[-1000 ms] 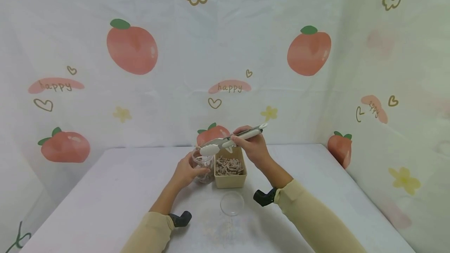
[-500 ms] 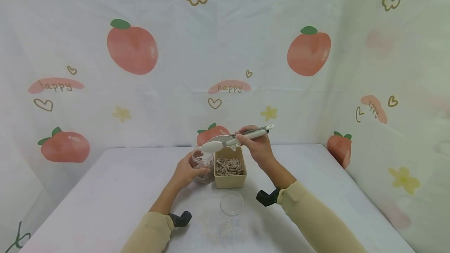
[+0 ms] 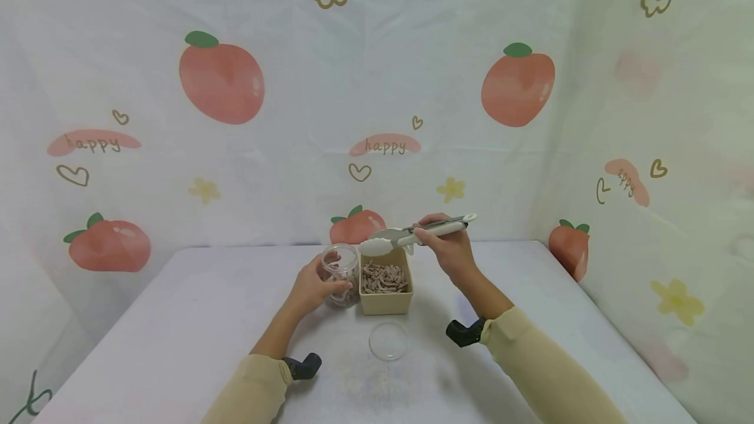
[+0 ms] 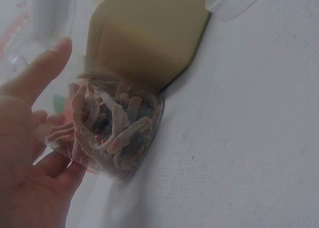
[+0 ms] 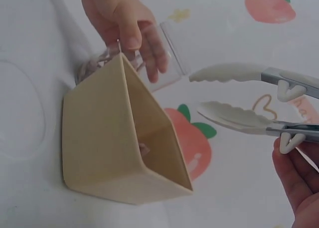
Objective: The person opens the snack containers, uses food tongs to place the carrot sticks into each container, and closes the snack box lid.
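Left hand [image 3: 313,285] curls fingers round the clear jar [image 3: 350,272], probably steadying it — right hand [image 3: 448,248] fingers pinch the tongs [image 3: 406,239] above the box [image 3: 385,305].

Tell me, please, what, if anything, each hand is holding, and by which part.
The left hand holds the clear jar around its side, below the rim. The right hand holds the tongs by their handles, behind the white tips.

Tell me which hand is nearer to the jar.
Left. The left hand is on the jar, gripping its side; the right hand is off to the jar's right, past the box, holding the tongs.
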{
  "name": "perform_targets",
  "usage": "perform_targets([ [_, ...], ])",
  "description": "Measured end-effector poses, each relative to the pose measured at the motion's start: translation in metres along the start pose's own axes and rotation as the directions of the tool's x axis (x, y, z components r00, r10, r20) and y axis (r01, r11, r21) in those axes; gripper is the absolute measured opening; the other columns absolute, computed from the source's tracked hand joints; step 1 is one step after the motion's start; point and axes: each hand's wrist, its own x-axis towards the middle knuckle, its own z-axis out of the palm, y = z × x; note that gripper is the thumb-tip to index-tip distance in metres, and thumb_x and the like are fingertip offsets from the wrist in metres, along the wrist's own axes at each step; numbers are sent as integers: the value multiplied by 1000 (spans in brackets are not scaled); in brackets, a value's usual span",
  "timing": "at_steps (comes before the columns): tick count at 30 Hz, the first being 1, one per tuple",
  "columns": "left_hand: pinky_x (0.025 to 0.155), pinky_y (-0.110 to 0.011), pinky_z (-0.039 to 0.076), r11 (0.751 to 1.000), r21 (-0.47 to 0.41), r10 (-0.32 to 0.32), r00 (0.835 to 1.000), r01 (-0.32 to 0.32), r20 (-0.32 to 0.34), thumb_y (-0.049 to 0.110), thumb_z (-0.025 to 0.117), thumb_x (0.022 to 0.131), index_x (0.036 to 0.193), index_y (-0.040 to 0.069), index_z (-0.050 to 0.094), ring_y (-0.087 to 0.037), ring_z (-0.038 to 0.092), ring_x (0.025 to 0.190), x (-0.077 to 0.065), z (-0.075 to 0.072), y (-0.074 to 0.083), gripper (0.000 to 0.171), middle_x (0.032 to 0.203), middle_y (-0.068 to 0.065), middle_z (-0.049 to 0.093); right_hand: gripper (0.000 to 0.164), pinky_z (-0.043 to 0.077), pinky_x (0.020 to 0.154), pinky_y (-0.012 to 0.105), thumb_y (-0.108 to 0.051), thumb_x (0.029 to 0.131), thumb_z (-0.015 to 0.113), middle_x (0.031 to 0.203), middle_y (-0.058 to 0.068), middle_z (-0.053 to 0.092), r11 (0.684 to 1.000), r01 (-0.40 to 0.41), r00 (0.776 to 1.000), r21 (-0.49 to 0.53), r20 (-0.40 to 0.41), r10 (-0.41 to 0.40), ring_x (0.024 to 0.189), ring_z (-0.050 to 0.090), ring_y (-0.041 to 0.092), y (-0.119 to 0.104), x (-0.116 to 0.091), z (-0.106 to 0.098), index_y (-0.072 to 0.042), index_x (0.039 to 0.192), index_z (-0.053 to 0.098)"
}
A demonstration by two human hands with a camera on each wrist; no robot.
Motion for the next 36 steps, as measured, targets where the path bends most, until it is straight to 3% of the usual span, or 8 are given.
perform_targets([
  [7, 101, -45, 41, 1000, -8, 12, 1000, -12, 3, 23, 88, 72, 139, 8, 48, -31, 51, 125, -1, 0, 0, 79, 135, -10, 56, 25, 54, 74, 27, -8, 86, 73, 99, 17, 69, 999, -32, 999, -10, 5, 32, 87, 67, 14, 6, -4, -8, 7, 104, 63],
  [13, 107, -41, 35, 998, -52, 33, 999, -32, 24, 20, 86, 73, 142, 8, 42, -31, 43, 133, -1, -1, -1, 83, 137, -13, 53, 29, 52, 78, 24, -4, 86, 73, 107, 25, 65, 996, -83, 994, -9, 64, 84, 91, 65, 12, 12, -7, -13, 10, 109, 61],
  [18, 108, -47, 31, 996, -84, 20, 997, -14, 79, 11, 81, 79, 148, 1, 29, -40, 36, 135, -11, -6, 24, 87, 142, -24, 45, 30, 51, 73, 24, -1, 85, 72, 104, 27, 63, 995, -87, 988, -41, 123, 92, 86, 63, 14, 5, -10, -15, 12, 108, 59],
  [20, 110, -48, 27, 994, -107, 10, 996, 0, 91, 8, 80, 80, 150, 1, 23, -42, 32, 137, -11, -6, 27, 91, 144, -27, 41, 30, 50, 72, 23, 1, 85, 72, 103, 30, 62, 995, -91, 984, -48, 147, 97, 85, 62, 14, -3, -12, -14, 14, 108, 57],
  [25, 113, -49, 22, 988, -151, 18, 997, -6, 81, 10, 83, 76, 154, 11, 18, -40, 28, 140, 1, 1, 3, 102, 148, -22, 37, 34, 50, 74, 24, 0, 85, 71, 106, 34, 60, 989, -110, 970, -99, 208, 129, 87, 61, 14, -13, -14, -13, 16, 111, 56],
  [33, 110, -51, 29, 986, -164, 37, 998, -27, 56, 15, 84, 76, 151, 9, 23, -36, 35, 137, 4, 6, 4, 97, 148, -18, 39, 37, 49, 75, 31, -3, 85, 72, 103, 26, 62, 971, -110, 942, -213, 290, 170, 84, 59, 15, -14, -14, -12, 12, 114, 55],
  [36, 110, -48, 30, 989, -147, 36, 998, -28, 54, 13, 83, 77, 148, 5, 28, -37, 39, 134, 3, 6, 6, 90, 144, -20, 43, 38, 49, 74, 33, -5, 84, 73, 100, 19, 64, 963, -110, 936, -246, 300, 183, 82, 59, 16, -1, -12, -10, 9, 115, 56],
])
